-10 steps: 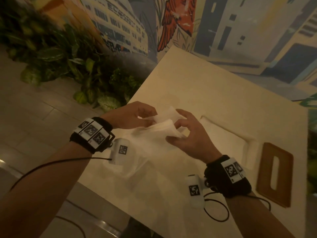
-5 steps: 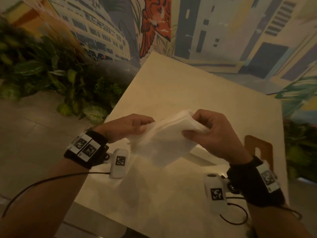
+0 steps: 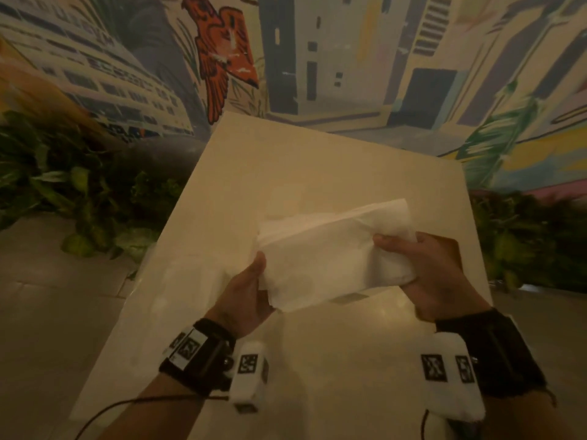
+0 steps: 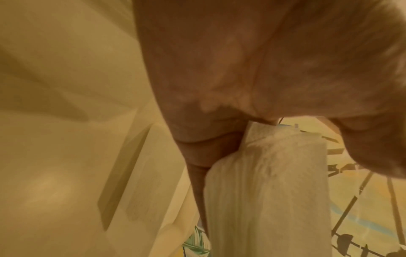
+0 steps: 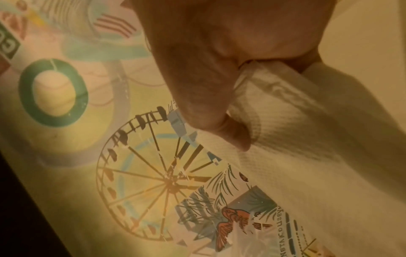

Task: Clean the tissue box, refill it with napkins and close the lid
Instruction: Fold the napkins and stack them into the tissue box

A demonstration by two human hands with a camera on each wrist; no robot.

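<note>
napkins (image 3: 333, 249) held between left hand (image 3: 244, 293), right hand (image 3: 435, 274)

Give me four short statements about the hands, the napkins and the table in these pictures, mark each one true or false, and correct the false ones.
1. Both hands hold the stack of napkins. True: left hand and right hand grip opposite ends.
2. The napkins lie flat on the table. False: they are held above it.
3. The napkins are white. True.
4. The left hand is empty. False: it grips the stack.
</note>
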